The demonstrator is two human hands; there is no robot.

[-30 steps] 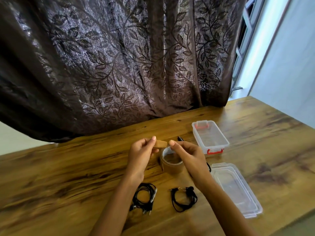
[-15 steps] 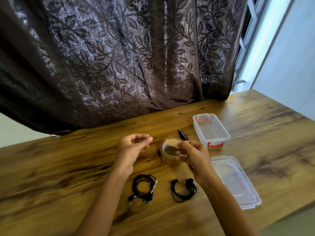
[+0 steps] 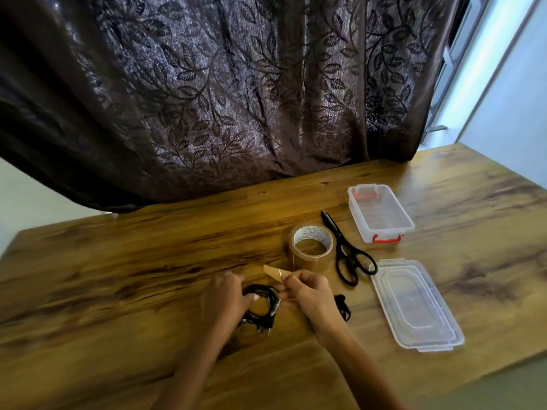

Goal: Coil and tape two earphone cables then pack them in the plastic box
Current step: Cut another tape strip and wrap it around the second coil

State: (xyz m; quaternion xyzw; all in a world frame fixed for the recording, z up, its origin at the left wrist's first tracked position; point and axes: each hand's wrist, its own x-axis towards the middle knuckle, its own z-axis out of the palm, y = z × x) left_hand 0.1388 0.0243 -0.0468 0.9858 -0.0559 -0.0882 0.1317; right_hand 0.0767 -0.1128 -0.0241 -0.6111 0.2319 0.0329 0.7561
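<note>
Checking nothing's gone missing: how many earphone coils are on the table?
2. The first coil lies at the left hand. The second coil is beside the right hand, which pinches a tape piece, and is mostly hidden behind that wrist.

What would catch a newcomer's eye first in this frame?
The two hands at the near middle of the table: the right hand pinches a tape strip, while the left hand is on a black earphone coil. Just beyond are the tape roll and scissors, with the open box and its lid to the right, before a dark leafy curtain.
</note>
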